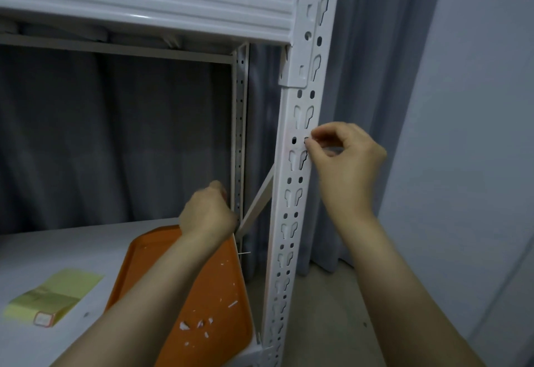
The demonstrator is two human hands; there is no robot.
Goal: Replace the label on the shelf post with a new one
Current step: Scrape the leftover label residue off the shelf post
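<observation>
From the head camera, a white slotted shelf post (300,164) runs from 12 o'clock down to about 6 o'clock, leaning slightly left toward the bottom. A white shelf beam (144,2) crosses the top from 9 o'clock and joins the post near 1 o'clock.

The right hand (344,164) sits just right of centre, at roughly 3 o'clock from the post's middle slots. Its thumb and forefinger are pinched together right at the post's right edge, beside a keyhole slot. A small dark-edged scrap shows at the fingertips, possibly a piece of the label, but it is too small to be sure, and I cannot tell whether the pinch actually grips anything.

The left hand (208,213) is a loose fist just below centre, left of the post, near a thin diagonal brace (258,202). Its fingers are curled away from the camera, so whether it holds something cannot be told.

Below it, toward 6 o'clock, an orange tray (219,303) lies on the lower shelf (52,251), with small white paper scraps (199,324) scattered in it. At 8 o'clock, a yellow sheet with a small red-bordered label (43,319) rests on the same shelf, well apart from the tray. Grey curtains (372,92) hang behind the post.
</observation>
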